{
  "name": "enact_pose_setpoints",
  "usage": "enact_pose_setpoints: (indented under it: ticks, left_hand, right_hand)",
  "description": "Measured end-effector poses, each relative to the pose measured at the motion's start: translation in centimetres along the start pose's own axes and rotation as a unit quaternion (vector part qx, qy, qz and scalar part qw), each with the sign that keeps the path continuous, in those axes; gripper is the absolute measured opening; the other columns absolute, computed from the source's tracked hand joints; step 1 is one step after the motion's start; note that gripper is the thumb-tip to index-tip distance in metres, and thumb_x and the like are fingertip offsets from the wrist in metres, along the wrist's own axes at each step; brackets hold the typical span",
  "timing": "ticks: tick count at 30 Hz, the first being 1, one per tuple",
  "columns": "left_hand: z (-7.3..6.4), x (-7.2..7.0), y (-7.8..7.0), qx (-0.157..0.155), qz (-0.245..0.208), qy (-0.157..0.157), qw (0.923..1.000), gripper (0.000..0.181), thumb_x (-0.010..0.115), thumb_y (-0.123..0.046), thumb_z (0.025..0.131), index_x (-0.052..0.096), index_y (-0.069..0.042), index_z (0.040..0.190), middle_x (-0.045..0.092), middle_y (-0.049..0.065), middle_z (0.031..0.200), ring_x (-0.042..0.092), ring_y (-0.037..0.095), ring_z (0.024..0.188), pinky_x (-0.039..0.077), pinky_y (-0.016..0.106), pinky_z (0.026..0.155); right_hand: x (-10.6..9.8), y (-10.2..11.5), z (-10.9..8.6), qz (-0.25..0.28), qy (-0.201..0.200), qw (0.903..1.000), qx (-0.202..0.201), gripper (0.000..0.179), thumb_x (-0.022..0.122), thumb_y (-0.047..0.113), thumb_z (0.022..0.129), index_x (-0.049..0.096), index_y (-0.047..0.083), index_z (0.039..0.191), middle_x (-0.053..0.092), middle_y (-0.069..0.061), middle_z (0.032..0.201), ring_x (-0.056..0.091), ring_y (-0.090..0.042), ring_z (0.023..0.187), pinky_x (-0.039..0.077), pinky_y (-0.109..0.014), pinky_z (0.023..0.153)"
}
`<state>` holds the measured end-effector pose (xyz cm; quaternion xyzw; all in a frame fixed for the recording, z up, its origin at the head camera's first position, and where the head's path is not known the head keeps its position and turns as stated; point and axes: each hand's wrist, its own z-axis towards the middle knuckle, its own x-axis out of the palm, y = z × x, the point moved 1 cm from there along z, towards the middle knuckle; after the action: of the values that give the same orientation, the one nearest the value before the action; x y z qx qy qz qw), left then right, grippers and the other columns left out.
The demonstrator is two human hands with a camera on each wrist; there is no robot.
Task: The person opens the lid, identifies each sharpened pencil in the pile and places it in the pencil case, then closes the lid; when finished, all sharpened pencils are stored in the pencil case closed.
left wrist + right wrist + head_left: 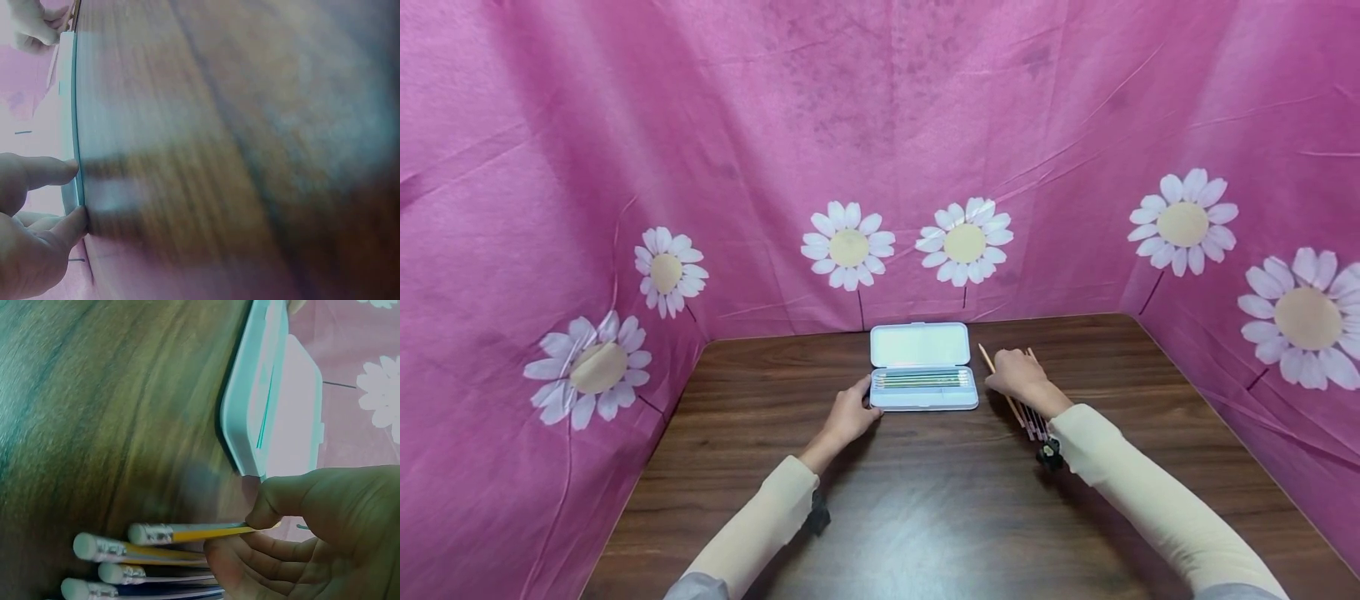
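Note:
A white pencil case (925,406) lies on the table with its lid (919,344) raised at the back. Several pencils (921,380) lie side by side in its rear compartment. My left hand (847,414) holds the case at its front left corner, thumb at the front edge and fingers at the left side. To the right of the case, my right hand (1021,377) pinches a yellow pencil (194,534) between thumb and forefinger. Below it, several more pencils (119,551) with white erasers lie together, partly hidden by the hand.
The brown wooden table (910,517) reaches back to a pink cloth (760,167) printed with daisies, which hangs on the left, back and right sides. Dark wrist devices (1049,454) sit under both cream sleeves.

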<state>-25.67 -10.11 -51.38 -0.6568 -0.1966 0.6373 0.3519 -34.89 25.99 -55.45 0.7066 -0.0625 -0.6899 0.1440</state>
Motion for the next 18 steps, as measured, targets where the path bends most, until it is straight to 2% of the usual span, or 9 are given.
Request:
enact_pose_setpoints:
  ticks: [3, 7, 10, 14, 18]
  left_hand:
    - [0.0, 0.0, 0.0, 0.004, 0.002, -0.002, 1.0000, 0.071, 0.077, -0.004, 0.094, 0.046, 0.006, 0.157, 0.058, 0.025, 0.153, 0.062, 0.029, 0.130, 0.052, 0.049, 0.113]
    - [-0.1, 0.0, 0.0, 0.009, 0.011, -0.009, 0.9999, 0.072, 0.079, -0.005, 0.093, 0.048, 0.005, 0.157, 0.060, 0.025, 0.151, 0.062, 0.032, 0.134, 0.051, 0.050, 0.114]
    - [-0.1, 0.0, 0.0, 0.010, 0.018, -0.012, 0.9997, 0.072, 0.080, -0.005, 0.092, 0.049, 0.005, 0.156, 0.060, 0.025, 0.151, 0.061, 0.036, 0.138, 0.049, 0.051, 0.116]
    - [-0.1, 0.0, -0.1, 0.008, 0.017, -0.009, 0.9998, 0.072, 0.080, -0.006, 0.092, 0.048, 0.005, 0.156, 0.059, 0.025, 0.152, 0.059, 0.037, 0.140, 0.048, 0.051, 0.117]
    - [-0.2, 0.0, -0.1, 0.004, 0.016, -0.008, 0.9998, 0.072, 0.079, -0.007, 0.093, 0.047, 0.005, 0.156, 0.058, 0.025, 0.153, 0.058, 0.036, 0.141, 0.048, 0.050, 0.117]
  right_hand:
    - [-1.1, 0.9, -0.7, 0.018, -0.013, 0.9997, -0.003, 0.019, 0.069, 0.026, 0.076, 0.056, 0.014, 0.070, 0.057, -0.003, 0.063, 0.054, -0.024, 0.059, 0.048, -0.054, 0.075]
    - [-4.7, 4.1, -3.0, 0.053, -0.017, 0.9983, -0.016, 0.014, 0.067, 0.018, 0.074, 0.055, 0.010, 0.073, 0.055, -0.005, 0.064, 0.053, -0.026, 0.062, 0.046, -0.053, 0.073]
    - [-7.0, 6.3, -4.4, 0.067, -0.018, 0.9975, -0.018, 0.010, 0.066, 0.014, 0.075, 0.058, 0.008, 0.078, 0.059, -0.006, 0.069, 0.057, -0.027, 0.066, 0.049, -0.045, 0.067]
    - [-8.2, 7.8, -4.6, 0.061, -0.016, 0.9976, -0.027, 0.010, 0.068, 0.013, 0.080, 0.059, 0.010, 0.085, 0.062, -0.006, 0.075, 0.059, -0.025, 0.067, 0.046, -0.035, 0.059]
    - [-9.1, 8.9, -4.2, 0.052, -0.012, 0.9971, -0.055, 0.012, 0.070, 0.012, 0.081, 0.058, 0.011, 0.084, 0.060, -0.004, 0.076, 0.055, -0.022, 0.067, 0.041, -0.033, 0.057]
